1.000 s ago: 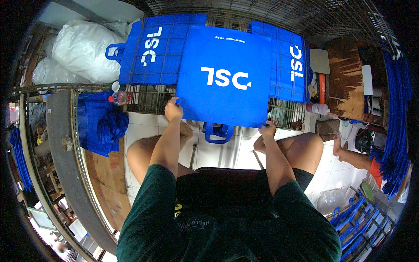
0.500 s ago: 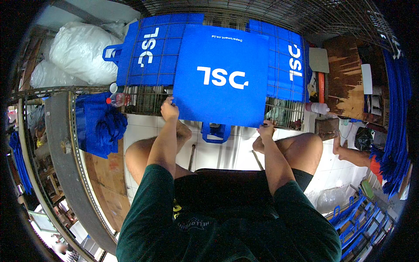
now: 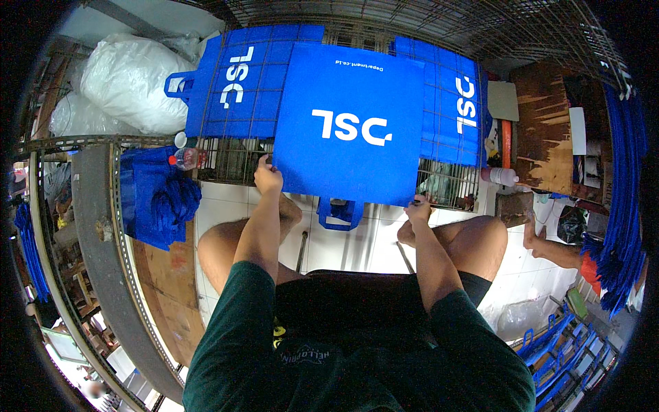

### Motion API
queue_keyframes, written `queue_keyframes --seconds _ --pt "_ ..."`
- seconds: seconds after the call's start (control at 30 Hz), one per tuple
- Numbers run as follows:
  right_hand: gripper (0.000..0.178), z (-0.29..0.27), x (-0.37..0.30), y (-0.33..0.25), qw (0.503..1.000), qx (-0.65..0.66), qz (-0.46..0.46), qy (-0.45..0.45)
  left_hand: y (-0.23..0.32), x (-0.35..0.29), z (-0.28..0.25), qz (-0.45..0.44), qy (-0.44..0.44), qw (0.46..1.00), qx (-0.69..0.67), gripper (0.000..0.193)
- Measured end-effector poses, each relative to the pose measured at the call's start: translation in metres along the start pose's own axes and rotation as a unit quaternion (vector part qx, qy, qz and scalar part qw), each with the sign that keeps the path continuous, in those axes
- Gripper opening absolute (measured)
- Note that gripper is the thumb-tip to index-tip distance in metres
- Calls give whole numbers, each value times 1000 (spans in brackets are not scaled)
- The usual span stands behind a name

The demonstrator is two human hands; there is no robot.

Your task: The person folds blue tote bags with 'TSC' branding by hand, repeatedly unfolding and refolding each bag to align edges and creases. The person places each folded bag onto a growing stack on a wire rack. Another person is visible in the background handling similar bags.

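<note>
While gripping its lower corners, the left hand (image 3: 267, 178) and right hand (image 3: 417, 208) are holding a flat blue tote bag (image 3: 350, 123) above the knees, over more blue bags (image 3: 237, 86) lying on a wire rack (image 3: 446, 185).

Tote bag (image 3: 350, 123): blue fabric, square, white lettering on the face; held up flat and spread wide, pinched at its two lower corners, one blue loop handle hanging below the bottom edge, in front of a wire rack
</note>
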State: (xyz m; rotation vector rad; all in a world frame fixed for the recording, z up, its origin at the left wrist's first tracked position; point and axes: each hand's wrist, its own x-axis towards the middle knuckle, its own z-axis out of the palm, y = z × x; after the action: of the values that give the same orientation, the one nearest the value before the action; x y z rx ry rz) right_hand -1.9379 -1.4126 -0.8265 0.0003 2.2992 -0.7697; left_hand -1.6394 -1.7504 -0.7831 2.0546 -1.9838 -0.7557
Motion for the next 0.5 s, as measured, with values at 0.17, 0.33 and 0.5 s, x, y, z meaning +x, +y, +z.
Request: queue_keyframes --seconds 0.17,0.33,0.5 --pt "24 11 15 27 995 44 -75 46 7 -6 -3 -15 12 1000 -21 47" --pt "22 10 2 11 994 44 -90 50 -3 -3 2 -29 26 999 -25 48" --pt "19 14 11 22 990 92 -96 46 -1 -3 3 -39 23 999 -22 50"
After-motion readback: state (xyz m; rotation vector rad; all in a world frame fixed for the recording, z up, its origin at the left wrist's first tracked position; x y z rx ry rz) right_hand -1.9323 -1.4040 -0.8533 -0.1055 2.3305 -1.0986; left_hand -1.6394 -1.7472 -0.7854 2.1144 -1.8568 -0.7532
